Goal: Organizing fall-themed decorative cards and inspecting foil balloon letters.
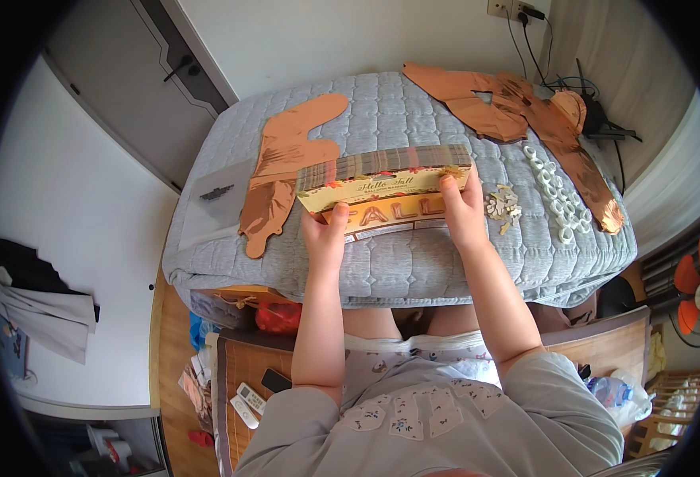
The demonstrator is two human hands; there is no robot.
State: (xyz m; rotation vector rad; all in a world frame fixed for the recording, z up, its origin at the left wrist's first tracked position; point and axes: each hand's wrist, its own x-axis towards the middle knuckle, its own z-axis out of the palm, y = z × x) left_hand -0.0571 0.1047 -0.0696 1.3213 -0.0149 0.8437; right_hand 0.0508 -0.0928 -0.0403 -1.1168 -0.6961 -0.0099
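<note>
Printed package, left hand gripping one end, right hand opposite

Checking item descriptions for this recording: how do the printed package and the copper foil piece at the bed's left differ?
The printed package is held in the left hand and right hand; the copper foil piece lies on the mattress. The package is oblong, while the foil piece has curved outlines. The package is printed in several colours; the foil piece is plain, shiny copper. Both show copper tones.
</note>
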